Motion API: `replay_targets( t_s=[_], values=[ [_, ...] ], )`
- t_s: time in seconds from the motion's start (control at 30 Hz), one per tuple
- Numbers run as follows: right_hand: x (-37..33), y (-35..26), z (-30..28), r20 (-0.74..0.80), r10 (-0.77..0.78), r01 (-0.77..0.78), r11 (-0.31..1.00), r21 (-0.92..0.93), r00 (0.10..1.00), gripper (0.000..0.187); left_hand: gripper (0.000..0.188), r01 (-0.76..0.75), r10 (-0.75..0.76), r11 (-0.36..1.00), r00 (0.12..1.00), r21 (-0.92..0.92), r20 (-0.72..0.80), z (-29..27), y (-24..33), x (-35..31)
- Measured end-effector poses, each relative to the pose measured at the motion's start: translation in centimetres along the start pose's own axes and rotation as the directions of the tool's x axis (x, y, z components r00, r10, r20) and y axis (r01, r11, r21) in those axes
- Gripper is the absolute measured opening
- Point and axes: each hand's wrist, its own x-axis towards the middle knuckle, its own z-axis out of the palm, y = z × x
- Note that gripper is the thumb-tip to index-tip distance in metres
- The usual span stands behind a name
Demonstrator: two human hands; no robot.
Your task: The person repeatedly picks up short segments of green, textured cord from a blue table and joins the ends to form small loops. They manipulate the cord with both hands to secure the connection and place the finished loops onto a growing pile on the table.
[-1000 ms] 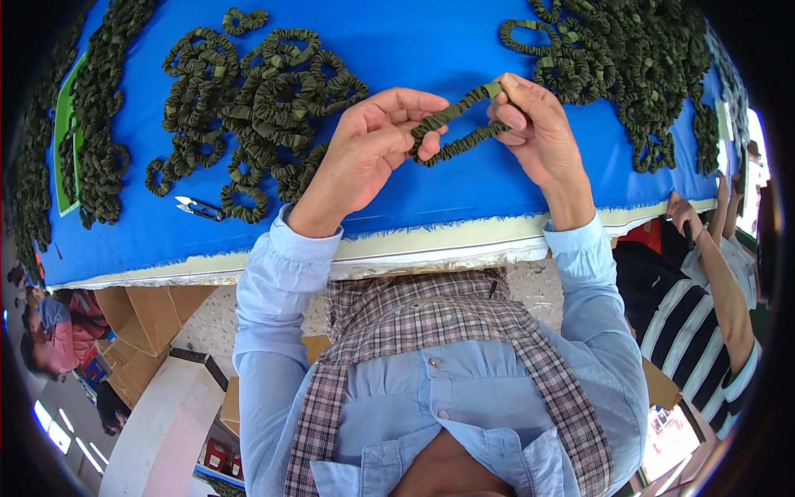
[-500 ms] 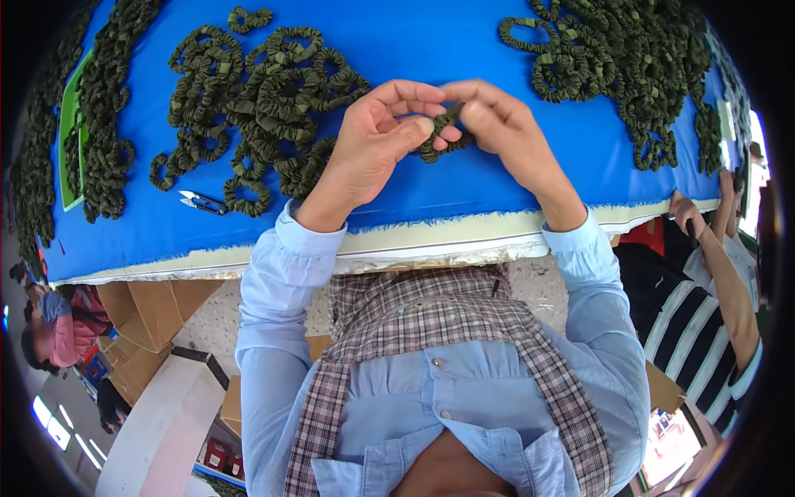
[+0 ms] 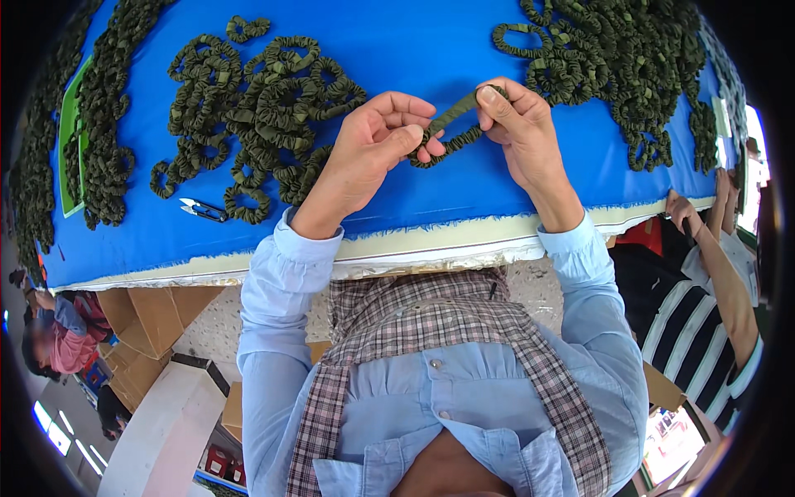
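Observation:
A dark green scrunchie [image 3: 454, 116] is stretched out between my two hands above the blue tabletop, one stretch of its fabric pulled smooth and the rest gathered. My left hand [image 3: 377, 141] pinches its left end between thumb and fingers. At the other end, my right hand [image 3: 522, 120] grips the band, thumb on top. To the left of my left hand lies a heap of like scrunchies [image 3: 286, 99]. Small thread snips [image 3: 203, 209] with dark handles rest by that heap, near the table's front edge.
Another big pile of scrunchies [image 3: 617, 66] covers the far right. On the left, more lie around a green tray [image 3: 70, 132]. The blue cloth [image 3: 447, 195] has a frayed front edge. A co-worker in a striped top [image 3: 696, 331] is at right; cardboard boxes [image 3: 149, 315] stand below left.
My right hand has moved right and turned, drawing the scrunchie out from a bunched shape into a long loop. My left hand has shifted slightly left, keeping its pinch.

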Motion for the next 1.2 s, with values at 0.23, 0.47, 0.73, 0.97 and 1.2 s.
replay_targets(
  t_s=[0.23,0.47,0.73,0.97,1.2],
  values=[
    [0.3,-0.1,-0.3,0.003,0.035,-0.035,0.994,0.099,0.999,0.019,0.028,0.034,-0.032,0.998,0.999,-0.051,0.044,-0.3,0.2,-0.1],
    [0.3,-0.2,-0.4,-0.009,0.042,-0.041,0.995,0.094,0.999,0.020,0.027,0.035,-0.034,0.999,0.996,-0.012,0.086,-0.4,0.3,-0.2],
    [-0.5,0.6,1.7,0.240,0.191,-0.184,0.981,-0.054,0.952,0.030,0.018,-0.026,0.031,0.985,0.999,-0.170,0.023,-1.1,-1.2,0.2],
    [-0.3,0.9,0.8,0.207,0.215,-0.250,0.954,0.163,0.954,0.028,0.015,0.000,-0.017,0.913,0.999,-0.407,-0.039,-0.7,-1.5,0.3],
    [-0.2,0.7,0.8,0.166,0.218,-0.251,0.944,0.212,0.962,0.025,0.021,-0.018,0.012,0.955,1.000,-0.295,-0.023,-0.7,-1.4,0.4]
  ],
)
